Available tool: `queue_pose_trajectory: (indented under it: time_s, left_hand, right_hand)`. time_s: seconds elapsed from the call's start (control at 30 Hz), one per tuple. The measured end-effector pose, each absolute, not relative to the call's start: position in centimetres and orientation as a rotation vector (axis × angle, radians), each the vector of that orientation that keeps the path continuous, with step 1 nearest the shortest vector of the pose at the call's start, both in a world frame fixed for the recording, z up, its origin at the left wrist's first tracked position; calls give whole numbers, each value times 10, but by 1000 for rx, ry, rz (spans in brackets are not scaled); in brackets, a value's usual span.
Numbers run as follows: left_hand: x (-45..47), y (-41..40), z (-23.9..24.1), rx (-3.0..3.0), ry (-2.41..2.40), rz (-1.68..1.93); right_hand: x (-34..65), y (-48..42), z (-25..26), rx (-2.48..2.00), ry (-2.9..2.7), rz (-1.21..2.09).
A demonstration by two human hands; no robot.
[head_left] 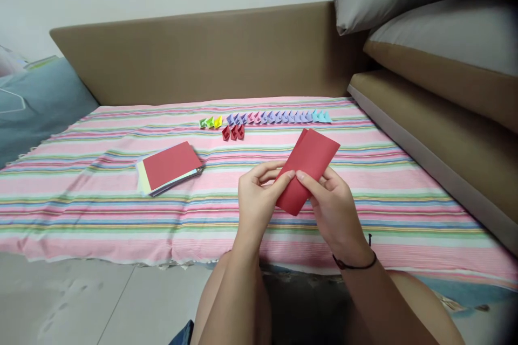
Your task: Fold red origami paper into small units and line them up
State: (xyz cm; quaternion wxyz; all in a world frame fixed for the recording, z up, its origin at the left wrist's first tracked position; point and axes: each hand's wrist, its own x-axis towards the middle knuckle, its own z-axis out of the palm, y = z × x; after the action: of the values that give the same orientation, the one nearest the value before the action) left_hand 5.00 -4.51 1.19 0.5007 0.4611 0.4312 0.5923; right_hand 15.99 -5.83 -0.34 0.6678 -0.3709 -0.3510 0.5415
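"Well, from the head view, what to find in the left hand (256, 197)?"

"Gripping the red paper (312, 155), fingers closed at the left edge, thumb pressed on the face."

"And in the right hand (335, 202)?"

"Gripping the same red paper from the other side, fingers curled behind, thumb on top, tip just beside the left one. Wearing a dark band (356, 267) at the wrist."

"Held where, and how?"

"Out beyond the knees (417, 297), over the near part of the striped cloth (101, 202), tilted, far end slanting right. Folded in layers, with a second edge showing at the top left."

"And farther off?"

"Towards the backrest (202, 59), a row of small paper boats (277, 117): green and yellow at the left end, then purple, pink, lavender, light blue at the right. Just in front of the left part, three red boats (233, 132)."

"Left of the hands?"

"Resting on the cloth, a stack (170, 167), red on top, pale yellow and white edges sticking out underneath. Well apart from the red paper."

"And to the right?"

"Piled up, grey and brown cushions (449, 46)."
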Motion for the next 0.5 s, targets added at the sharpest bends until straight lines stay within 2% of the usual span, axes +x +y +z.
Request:
queue_pose_trajectory:
  time_s: [0.5]
  left_hand:
    - [53,-47,11,1048,1031,1395]
  right_hand:
    - [163,-61,1,-965,-829,1139]
